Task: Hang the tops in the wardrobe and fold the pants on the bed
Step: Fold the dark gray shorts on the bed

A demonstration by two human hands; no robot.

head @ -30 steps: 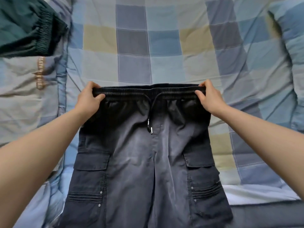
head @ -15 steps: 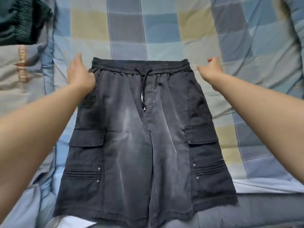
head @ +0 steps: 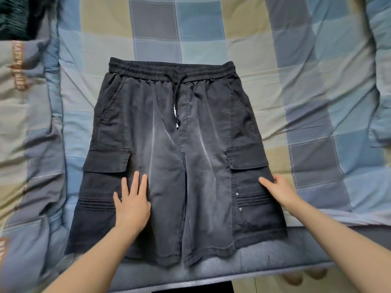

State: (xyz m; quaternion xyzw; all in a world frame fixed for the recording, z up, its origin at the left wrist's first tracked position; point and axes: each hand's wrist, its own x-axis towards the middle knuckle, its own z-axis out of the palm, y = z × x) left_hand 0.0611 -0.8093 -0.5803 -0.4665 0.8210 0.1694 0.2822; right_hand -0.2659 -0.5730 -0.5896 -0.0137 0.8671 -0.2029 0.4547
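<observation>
Dark grey cargo shorts (head: pixel 169 127) with an elastic waistband and drawstring lie flat and spread out on the checked bedspread (head: pixel 275 85), waistband away from me. My left hand (head: pixel 132 203) rests palm down on the left leg, fingers apart. Over at the outer edge of the other leg, my right hand (head: pixel 279 192) touches the fabric beside the cargo pocket, fingers flat on it and holding nothing.
A dark green garment (head: pixel 19 15) lies at the bed's top left corner. A grey-beige garment with orange lettering (head: pixel 20 66) lies along the left side. A checked pillow (head: pixel 380 60) sits at the right. The bed's front edge (head: pixel 275 269) runs just below the shorts' hems.
Both hands let go of the waistband after laying the shorts down, then moved back toward me onto the legs. The shorts now lie flat.
</observation>
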